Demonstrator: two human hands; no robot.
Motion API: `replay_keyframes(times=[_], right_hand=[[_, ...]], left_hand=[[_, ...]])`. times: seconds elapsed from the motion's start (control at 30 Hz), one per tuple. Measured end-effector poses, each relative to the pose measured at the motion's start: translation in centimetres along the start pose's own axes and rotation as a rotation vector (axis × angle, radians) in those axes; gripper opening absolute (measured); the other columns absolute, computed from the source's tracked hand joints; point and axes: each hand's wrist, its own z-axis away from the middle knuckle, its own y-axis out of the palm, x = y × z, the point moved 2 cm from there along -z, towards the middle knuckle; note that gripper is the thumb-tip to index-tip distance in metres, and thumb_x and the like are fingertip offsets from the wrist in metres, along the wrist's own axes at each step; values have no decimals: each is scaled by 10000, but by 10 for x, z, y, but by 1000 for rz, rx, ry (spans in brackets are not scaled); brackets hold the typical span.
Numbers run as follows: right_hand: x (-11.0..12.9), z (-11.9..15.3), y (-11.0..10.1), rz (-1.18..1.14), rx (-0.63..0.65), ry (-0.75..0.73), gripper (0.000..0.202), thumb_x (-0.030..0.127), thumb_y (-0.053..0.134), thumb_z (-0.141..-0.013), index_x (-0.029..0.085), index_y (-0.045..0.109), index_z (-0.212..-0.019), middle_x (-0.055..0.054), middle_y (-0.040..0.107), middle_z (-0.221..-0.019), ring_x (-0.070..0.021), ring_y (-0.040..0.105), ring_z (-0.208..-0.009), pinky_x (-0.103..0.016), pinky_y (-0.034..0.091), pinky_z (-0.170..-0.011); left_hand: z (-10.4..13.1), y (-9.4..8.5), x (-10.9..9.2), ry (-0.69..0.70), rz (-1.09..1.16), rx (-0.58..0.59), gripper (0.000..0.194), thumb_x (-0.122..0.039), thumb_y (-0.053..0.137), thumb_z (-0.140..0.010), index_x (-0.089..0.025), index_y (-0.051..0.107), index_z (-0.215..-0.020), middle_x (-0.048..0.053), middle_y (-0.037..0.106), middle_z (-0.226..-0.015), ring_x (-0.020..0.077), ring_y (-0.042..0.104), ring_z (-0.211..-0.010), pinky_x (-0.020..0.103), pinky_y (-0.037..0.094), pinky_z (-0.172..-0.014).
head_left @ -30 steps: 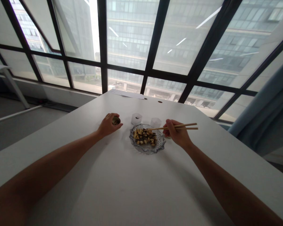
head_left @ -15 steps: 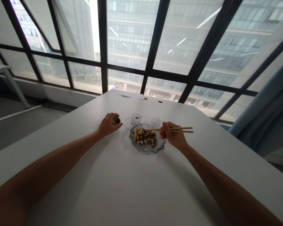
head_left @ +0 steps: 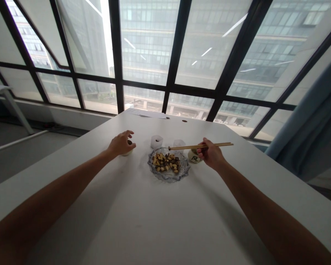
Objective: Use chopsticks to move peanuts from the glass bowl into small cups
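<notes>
A pair of wooden chopsticks (head_left: pixel 187 146) is gripped in my right hand (head_left: pixel 213 155), and their tips pinch a small dark piece of food above the far rim of a scalloped clear glass dish (head_left: pixel 168 179). Peanuts and other mixed bits (head_left: pixel 165 162) lie in that dish. Just beyond and left of my right hand's fingers stands a small pale jar (head_left: pixel 193 157) with dark characters on it. My left hand (head_left: pixel 118 144) has its fingers spread beside a small pale cup (head_left: pixel 127 152), which stands upright on the table and is partly hidden by the thumb.
Behind the dish stand a white paper container (head_left: pixel 156 141) with a dark opening and a second white container (head_left: pixel 179 144). Papers (head_left: pixel 146 113) lie at the white table's (head_left: pixel 143 221) far edge, near the windows. A blue curtain (head_left: pixel 306 121) hangs at the right.
The cup in my left hand has gone from tilted to upright on the table, and the fingers have spread. My right hand has raised the chopsticks out of the dish, uncovering the jar.
</notes>
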Motion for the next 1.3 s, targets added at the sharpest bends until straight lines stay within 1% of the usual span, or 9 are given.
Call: replay_keyframes(times=[0.2, 0.37, 0.53, 0.67, 0.77, 0.97, 1.03, 1.17, 1.3], right_hand=[[28, 31, 10, 352, 230, -345, 597, 751, 699, -717, 170, 639, -592, -34, 610, -420, -124, 522, -303, -215, 404, -296], [39, 41, 15, 361, 227, -363, 620, 782, 677, -709, 176, 637, -585, -31, 614, -416, -119, 521, -297, -212, 410, -293], [34, 31, 8, 289, 189, -340, 621, 774, 694, -700, 168, 639, -581, -36, 611, -408, -127, 521, -280, -218, 408, -276], [26, 17, 2, 163, 113, -299, 592, 731, 727, -705, 161, 622, -582, -40, 609, -411, -129, 506, -266, -222, 384, -259], [20, 7, -1, 15, -18, -164, 523, 632, 664, -836, 176, 576, -594, -24, 581, -400, -118, 487, -267, -213, 373, -262], [14, 2, -1, -108, -150, 21, 450, 499, 557, -959, 193, 525, -630, -11, 560, -405, -118, 487, -284, -209, 364, -273], [13, 4, 3, -81, -175, -54, 468, 534, 565, -945, 188, 537, -631, -15, 571, -413, -117, 493, -286, -211, 371, -280], [11, 14, 20, 85, -197, -446, 531, 671, 582, -880, 180, 586, -677, -22, 630, -482, -111, 540, -332, -209, 420, -326], [9, 21, 45, 313, -42, -669, 544, 682, 502, -923, 186, 615, -727, -21, 659, -540, -117, 590, -401, -212, 451, -377]], left_hand=[[-32, 21, -49, 66, -64, 129, 521, -571, 628, -816, -198, 625, -1180, 141, 720, -1167, 358, 671, -1064, 491, 518, -893], [-57, 54, -85, 5, -28, 287, 739, -646, 640, -789, -159, 524, -1333, 212, 672, -1259, 393, 641, -1155, 483, 519, -894], [-64, 70, -93, -75, 23, 366, 780, -511, 715, -770, -121, 452, -1392, 239, 675, -1235, 383, 659, -1133, 456, 522, -900], [-62, 71, -90, 5, 91, 289, 783, -368, 758, -730, -124, 437, -1401, 198, 683, -1215, 340, 655, -1133, 425, 513, -951], [-60, 69, -89, 183, 141, 184, 770, -273, 762, -695, -166, 452, -1391, 155, 668, -1239, 323, 624, -1164, 445, 494, -1000], [-58, 68, -90, 303, 170, 119, 747, -255, 753, -699, -164, 472, -1385, 161, 636, -1265, 329, 600, -1175, 471, 471, -1039], [-57, 67, -92, 305, 173, 117, 740, -269, 753, -712, -155, 466, -1384, 164, 637, -1258, 325, 602, -1174, 461, 472, -1036], [-55, 64, -95, 297, 193, 140, 732, -329, 757, -739, -159, 456, -1384, 155, 656, -1220, 314, 626, -1146, 446, 496, -1000], [-54, 61, -98, 298, 201, 143, 721, -357, 746, -757, -150, 453, -1382, 161, 663, -1210, 312, 636, -1140, 442, 507, -986]])
